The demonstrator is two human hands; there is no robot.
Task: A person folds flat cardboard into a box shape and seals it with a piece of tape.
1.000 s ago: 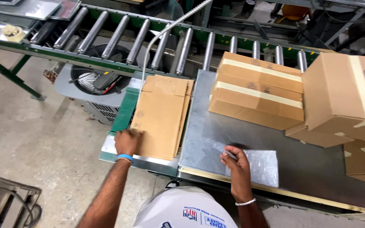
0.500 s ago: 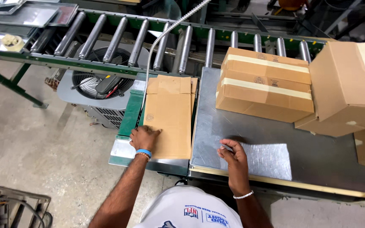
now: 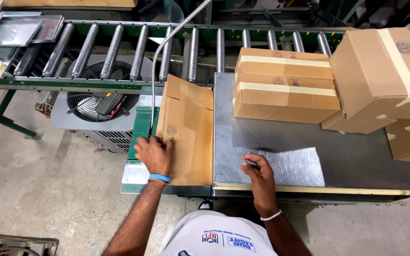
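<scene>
My left hand (image 3: 155, 154) lies on the near left corner of a flattened brown carton (image 3: 188, 128), fingers curled over its left edge. The carton rests across a green ledge (image 3: 141, 128) and the left side of a metal table (image 3: 281, 142). My right hand (image 3: 259, 170) rests on the table's front part with its fingers curled around a small pale object that I cannot identify. Behind it stand two taped boxes (image 3: 285, 85), one stacked on the other.
A roller conveyor (image 3: 119, 47) runs across the back, with a flexible metal conduit (image 3: 160, 61) hanging over it. Larger taped boxes (image 3: 385, 71) crowd the table's right side. Below left sits a fan unit (image 3: 96, 102) on the concrete floor. Metal trays (image 3: 20, 31) lie at the far left.
My right hand has crept slightly forward on the table. My left hand stays on the flat carton's near corner. The view has shifted a little.
</scene>
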